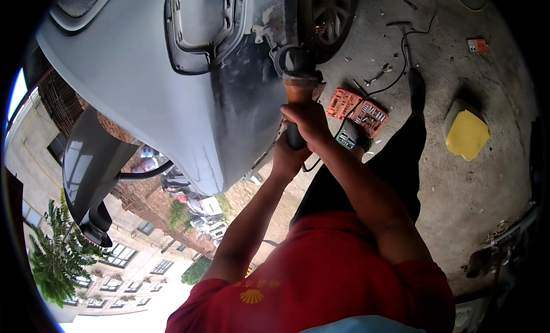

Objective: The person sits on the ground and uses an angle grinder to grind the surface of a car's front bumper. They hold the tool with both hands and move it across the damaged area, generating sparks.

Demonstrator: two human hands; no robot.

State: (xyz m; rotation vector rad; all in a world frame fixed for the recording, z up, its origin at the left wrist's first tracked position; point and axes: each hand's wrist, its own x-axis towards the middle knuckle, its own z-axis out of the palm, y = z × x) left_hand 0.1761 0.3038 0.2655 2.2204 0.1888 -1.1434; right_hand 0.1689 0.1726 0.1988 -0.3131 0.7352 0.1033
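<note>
Outdoor concrete yard (458,184), grey and stained, occupying the right half of the view; apartment buildings (120,258) and a green tree (54,258) at 8 o'clock. Grey car body (149,75), rear quarter, fills 10 to 12 o'clock; fuel-filler recess (200,26) open at 12 o'clock; sanded, dark patch of bare panel (246,87) just right of it; wheel (326,15) at 1 o'clock. Angle grinder (298,75), orange-brown body with dark guard, at centre-top, its head set against the panel edge beside the wheel arch, a few sparks visible near the wheel. Right hand (309,124): fingers closed around the grinder's dark handle, just below the body. Left hand (286,158): directly under the right, fingers wrapped on the lower end of the same handle, partly hidden by the right hand. Black cable (395,75) runs from the tool toward 1 o'clock across the ground. Orange socket-set case (358,112), open, at 2 o'clock near the hands. Yellow sponge block (467,132) at 3 o'clock, well apart. Small orange box (476,45) at 2 o'clock, far edge. Red shirt (321,276) at 6 o'clock; dark trousers (389,167) above it.
</note>
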